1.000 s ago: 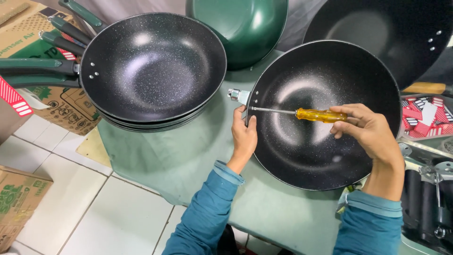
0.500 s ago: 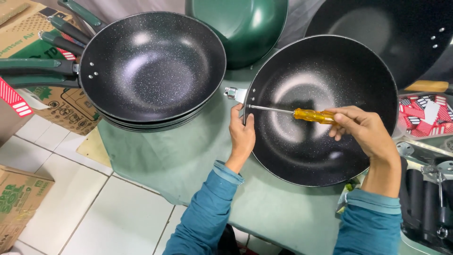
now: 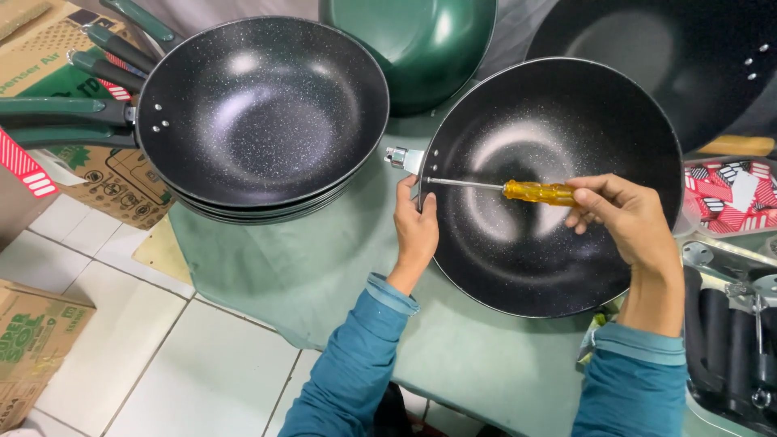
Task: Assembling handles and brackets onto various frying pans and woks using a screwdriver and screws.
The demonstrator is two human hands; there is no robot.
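**Screwdriver at the pan rim**

Head view: the left hand (image 3: pixel 415 231) grips the near rim of one black pan (image 3: pixel 558 186) on the green desk (image 3: pixel 324 267). The right hand (image 3: pixel 627 218) is closed around one yellow screwdriver (image 3: pixel 538 192), tip at the rim. A stack of pans (image 3: pixel 259 117) lies well left, bare desk between.

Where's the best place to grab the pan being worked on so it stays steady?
Take the pan by its near-left rim, coming from the left edge just below the metal bracket. That lip is bare and thin enough for fingers to wrap, as the left hand does; the screwdriver occupies the inside.
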